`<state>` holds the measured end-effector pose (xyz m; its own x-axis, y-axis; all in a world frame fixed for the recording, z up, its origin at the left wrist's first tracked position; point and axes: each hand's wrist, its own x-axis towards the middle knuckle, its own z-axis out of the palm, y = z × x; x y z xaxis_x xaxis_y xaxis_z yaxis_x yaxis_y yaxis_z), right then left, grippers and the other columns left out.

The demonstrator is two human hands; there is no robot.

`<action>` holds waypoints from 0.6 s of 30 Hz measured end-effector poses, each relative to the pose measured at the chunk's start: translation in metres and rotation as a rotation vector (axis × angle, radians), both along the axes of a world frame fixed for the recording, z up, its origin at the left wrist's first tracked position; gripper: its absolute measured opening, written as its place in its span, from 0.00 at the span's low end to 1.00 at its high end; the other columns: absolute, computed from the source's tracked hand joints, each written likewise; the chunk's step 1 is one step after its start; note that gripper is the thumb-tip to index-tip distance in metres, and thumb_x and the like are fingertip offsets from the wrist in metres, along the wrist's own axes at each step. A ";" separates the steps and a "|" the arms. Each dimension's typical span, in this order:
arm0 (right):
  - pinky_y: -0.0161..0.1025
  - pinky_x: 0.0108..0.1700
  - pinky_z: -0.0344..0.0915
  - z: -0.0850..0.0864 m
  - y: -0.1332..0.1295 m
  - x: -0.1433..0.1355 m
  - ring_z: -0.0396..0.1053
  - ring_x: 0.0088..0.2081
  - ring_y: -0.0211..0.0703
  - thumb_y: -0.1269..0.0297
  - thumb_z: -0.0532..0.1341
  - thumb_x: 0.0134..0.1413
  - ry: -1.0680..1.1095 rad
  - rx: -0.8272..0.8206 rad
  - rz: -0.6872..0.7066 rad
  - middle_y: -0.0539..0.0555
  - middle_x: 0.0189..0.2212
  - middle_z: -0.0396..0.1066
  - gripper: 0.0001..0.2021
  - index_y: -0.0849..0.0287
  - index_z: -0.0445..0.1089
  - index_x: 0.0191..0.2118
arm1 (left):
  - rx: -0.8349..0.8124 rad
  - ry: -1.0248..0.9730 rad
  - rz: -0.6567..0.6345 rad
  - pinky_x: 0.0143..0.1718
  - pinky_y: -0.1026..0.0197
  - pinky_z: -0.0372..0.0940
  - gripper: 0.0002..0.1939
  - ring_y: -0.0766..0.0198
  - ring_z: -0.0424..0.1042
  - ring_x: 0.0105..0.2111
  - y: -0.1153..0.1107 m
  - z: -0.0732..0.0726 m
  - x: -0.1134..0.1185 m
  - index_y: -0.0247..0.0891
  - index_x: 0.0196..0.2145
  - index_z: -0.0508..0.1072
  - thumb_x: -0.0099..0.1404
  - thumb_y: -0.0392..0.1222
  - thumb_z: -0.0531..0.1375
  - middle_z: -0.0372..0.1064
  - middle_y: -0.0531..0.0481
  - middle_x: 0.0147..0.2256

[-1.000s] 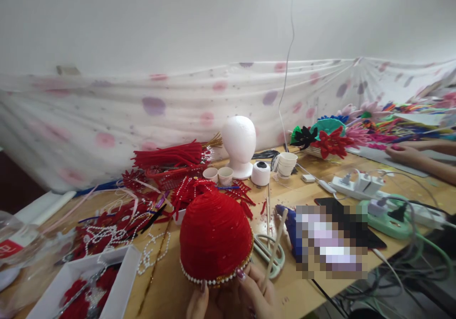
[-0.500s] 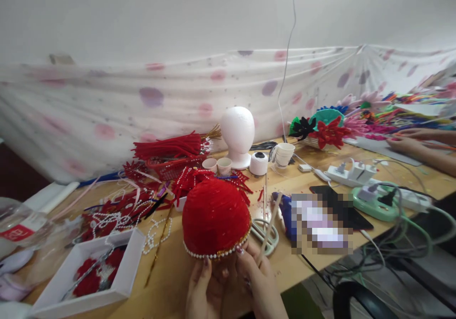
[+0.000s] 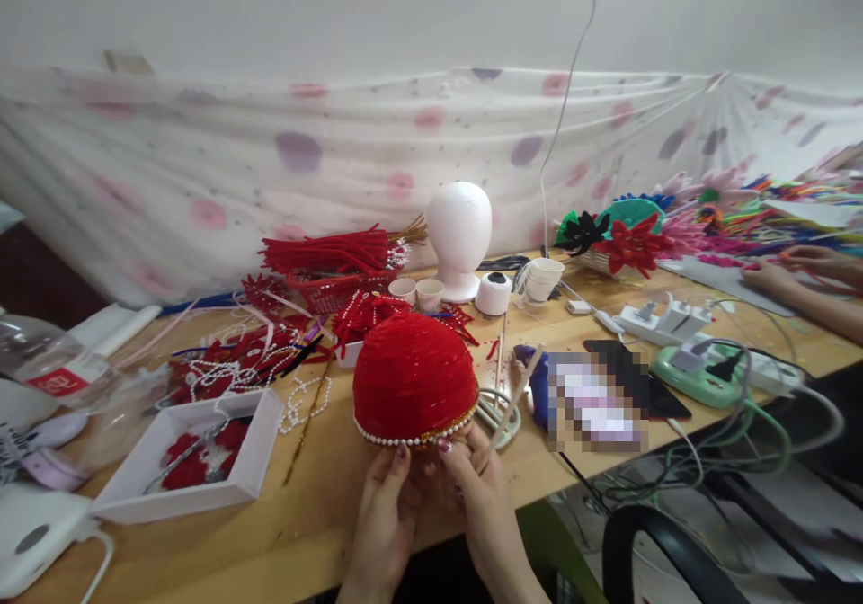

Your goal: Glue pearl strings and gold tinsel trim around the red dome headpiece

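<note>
A domed red cap [image 3: 413,375] with a white bead string [image 3: 384,440] and gold trim [image 3: 465,417] along its lower rim is held up above the table's front edge. My left hand [image 3: 386,505] is closed on the rim from below, its thumb against the beads. My right hand [image 3: 475,487] pinches the same rim a little to the right, thumb near the end of the white beads. A thin pale stick [image 3: 518,395] slants up beside the right hand's fingers; whether the hand grips it I cannot tell. The fingers under the cap are partly hidden.
A white foam head [image 3: 459,237] stands behind the cap. To the left lies a white box [image 3: 253,483] with red flowers. Scissors [image 3: 502,420], phones and a power strip with cables [image 3: 701,375] lie right. Another person's hands [image 3: 775,273] work at far right.
The view has tilted down and shifted slightly left. My right hand has come closer to my left along the cap's rim; both hands still hold the cap.
</note>
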<state>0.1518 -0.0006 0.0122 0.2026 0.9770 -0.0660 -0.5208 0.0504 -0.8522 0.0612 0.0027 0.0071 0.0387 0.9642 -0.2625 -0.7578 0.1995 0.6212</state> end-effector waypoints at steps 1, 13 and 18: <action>0.27 0.17 0.43 0.001 -0.001 0.001 0.39 0.16 0.26 0.46 0.74 0.44 -0.007 -0.004 0.002 0.38 0.14 0.54 0.23 0.59 0.72 0.36 | 0.007 0.001 -0.008 0.42 0.53 0.74 0.20 0.58 0.78 0.31 0.000 0.000 0.000 0.36 0.29 0.82 0.42 0.51 0.79 0.79 0.47 0.27; 0.26 0.19 0.46 0.003 -0.004 0.004 0.49 0.17 0.27 0.48 0.75 0.45 -0.029 -0.023 -0.021 0.40 0.16 0.60 0.25 0.60 0.71 0.42 | 0.035 0.056 -0.020 0.46 0.51 0.73 0.19 0.55 0.80 0.32 -0.003 0.002 0.005 0.37 0.28 0.83 0.43 0.52 0.78 0.79 0.47 0.26; 0.27 0.20 0.51 0.011 -0.004 0.002 0.50 0.18 0.28 0.46 0.74 0.43 -0.022 -0.029 -0.050 0.39 0.16 0.57 0.25 0.58 0.69 0.38 | 0.026 0.090 -0.015 0.46 0.52 0.72 0.19 0.55 0.79 0.33 -0.003 0.000 0.006 0.38 0.28 0.83 0.42 0.52 0.79 0.80 0.48 0.26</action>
